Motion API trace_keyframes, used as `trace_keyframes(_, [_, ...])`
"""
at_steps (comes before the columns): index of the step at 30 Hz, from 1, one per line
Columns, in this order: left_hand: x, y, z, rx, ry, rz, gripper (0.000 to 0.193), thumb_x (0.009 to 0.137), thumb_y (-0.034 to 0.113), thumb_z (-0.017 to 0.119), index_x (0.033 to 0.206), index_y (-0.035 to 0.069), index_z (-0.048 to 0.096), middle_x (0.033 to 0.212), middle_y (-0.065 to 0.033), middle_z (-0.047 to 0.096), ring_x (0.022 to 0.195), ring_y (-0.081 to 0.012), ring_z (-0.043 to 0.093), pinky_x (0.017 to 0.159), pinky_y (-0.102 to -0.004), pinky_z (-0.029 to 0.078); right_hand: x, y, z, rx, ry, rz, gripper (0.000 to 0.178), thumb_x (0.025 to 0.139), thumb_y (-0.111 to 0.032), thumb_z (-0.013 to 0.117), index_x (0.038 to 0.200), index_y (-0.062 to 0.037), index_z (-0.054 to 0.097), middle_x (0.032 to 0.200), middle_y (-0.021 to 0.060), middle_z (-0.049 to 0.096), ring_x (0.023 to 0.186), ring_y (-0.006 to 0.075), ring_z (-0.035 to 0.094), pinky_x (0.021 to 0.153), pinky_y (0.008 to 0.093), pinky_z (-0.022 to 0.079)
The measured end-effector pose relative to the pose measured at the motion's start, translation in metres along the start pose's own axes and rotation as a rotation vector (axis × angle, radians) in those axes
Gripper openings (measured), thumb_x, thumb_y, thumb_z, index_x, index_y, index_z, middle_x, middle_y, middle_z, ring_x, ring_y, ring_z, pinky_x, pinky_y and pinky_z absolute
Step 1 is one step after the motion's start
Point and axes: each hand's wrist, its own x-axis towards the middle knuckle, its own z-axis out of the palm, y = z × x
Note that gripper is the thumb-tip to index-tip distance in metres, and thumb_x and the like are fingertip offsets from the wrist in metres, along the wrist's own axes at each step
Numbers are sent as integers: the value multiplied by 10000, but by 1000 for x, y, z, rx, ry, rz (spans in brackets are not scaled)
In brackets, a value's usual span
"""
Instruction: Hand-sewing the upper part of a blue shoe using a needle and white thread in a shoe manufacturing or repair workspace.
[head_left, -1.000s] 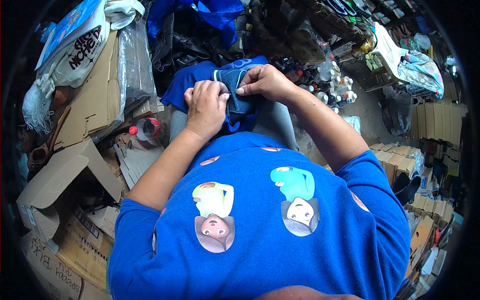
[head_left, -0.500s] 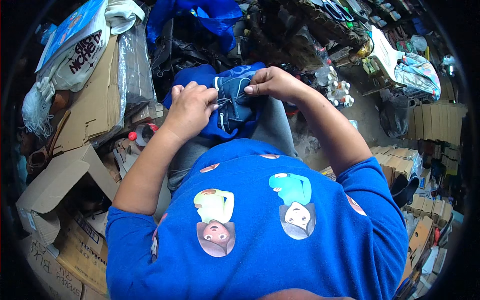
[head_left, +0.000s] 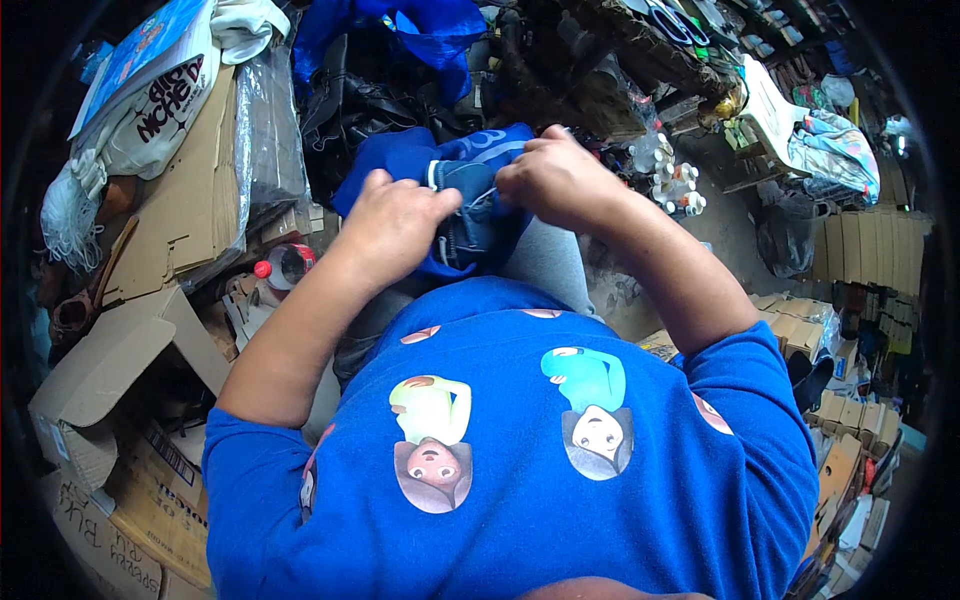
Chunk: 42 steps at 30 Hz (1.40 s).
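On my lap lies a small dark blue denim piece (head_left: 468, 185) with white edging and pale thread across it. Under it is a bright blue cloth (head_left: 385, 155) with lighter print. My left hand (head_left: 395, 225) is closed on the piece's left side, thumb toward its middle. My right hand (head_left: 562, 182) is closed at the piece's right edge, knuckles up and slightly blurred; its fingers hide whatever they grip. A pale thread runs over the piece near the right fingers.
Flattened cardboard (head_left: 190, 220) and an open carton (head_left: 110, 360) stand at left, near a red-capped bottle (head_left: 285, 268). Several small white-capped bottles (head_left: 680, 185) stand right of my right forearm. A white chair (head_left: 765, 110) bearing cloth is farther right. Stacked boxes (head_left: 795, 325) line the right side.
My right hand has turned over and shifted slightly right, its fingers now curled instead of pinching with the thumb showing. My left hand has moved slightly right and lower over the denim piece.
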Motion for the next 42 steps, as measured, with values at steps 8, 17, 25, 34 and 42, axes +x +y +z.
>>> trace_keyframes(8, [-22, -6, -3, -111, 254, -47, 82, 811, 74, 624, 880, 80, 581, 851, -89, 581, 841, -274, 574, 720, -383, 394, -45, 31, -10, 385, 63, 396, 115, 818, -173, 683, 915, -130, 726, 813, 64, 696, 746, 209, 659, 746, 348, 497])
trace_keyframes(17, [-25, -8, 6, 14, 103, -20, 124, 816, 84, 571, 940, 76, 568, 815, -104, 547, 861, -278, 548, 739, -392, 399, 0, 11, 27, 1891, 470, 337, 219, 972, -284, 547, 930, -70, 539, 764, 43, 600, 730, 167, 612, 747, 322, 506])
trace_keyframes(25, [-104, -56, -12, -817, 386, -530, 38, 857, 72, 620, 865, 35, 623, 849, -64, 656, 807, -160, 608, 799, -328, 469, -2, 25, -18, 2194, 957, 666, 304, 986, -420, 462, 884, -140, 521, 650, -22, 442, 608, 123, 456, 782, 375, 437])
trace_keyframes(34, [-35, -46, -4, -1269, 309, -449, 191, 955, 272, 565, 912, 86, 571, 801, -68, 655, 795, -258, 665, 712, -367, 510, -21, 13, -14, 476, -63, 378, 365, 889, -368, 644, 973, -14, 678, 730, 131, 668, 703, 213, 651, 706, 368, 503])
trace_keyframes(42, [-51, -52, 16, 51, 283, -139, 242, 846, 241, 656, 751, 57, 531, 712, -138, 561, 676, -351, 577, 627, -435, 467, -53, 21, 18, 161, 110, 278, 397, 890, -368, 609, 710, -24, 528, 638, 169, 541, 634, 370, 571, 580, 446, 443])
